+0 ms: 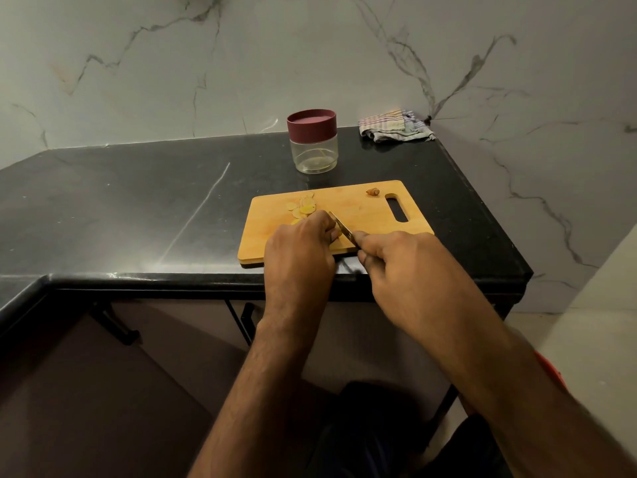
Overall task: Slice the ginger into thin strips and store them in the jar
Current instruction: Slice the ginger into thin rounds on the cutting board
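Using the cutting board (362, 215) as the anchor here, a light wooden one sitting on a black stone counter (138, 215) near its front edge, handle slot at the board's right end.

On the board's left part, toward the back, there's a little pile of pale yellow ginger slices (303, 207), round and flat, overlapping each other. Just in front of that pile the left hand (300, 250) is planted on the board with its fingers curled down over whatever ginger is being cut; the piece itself is mostly hidden under the fingers, so I can't tell exactly what it's pinning.

Right beside those fingers is the knife (343, 229), blade angled across the board's front middle, tip pointing back and left. The right hand (396, 260) is wrapped tight around the handle, at the board's front edge, index finger up near the blade.

Over by the board's back right corner, next to the slot, lies a small brown ginger nub (373, 191), well apart from the slices.

Behind the board stands the jar (313, 146), clear with a maroon lid on. Further back and right of the board is a crumpled checked cloth (393, 125).
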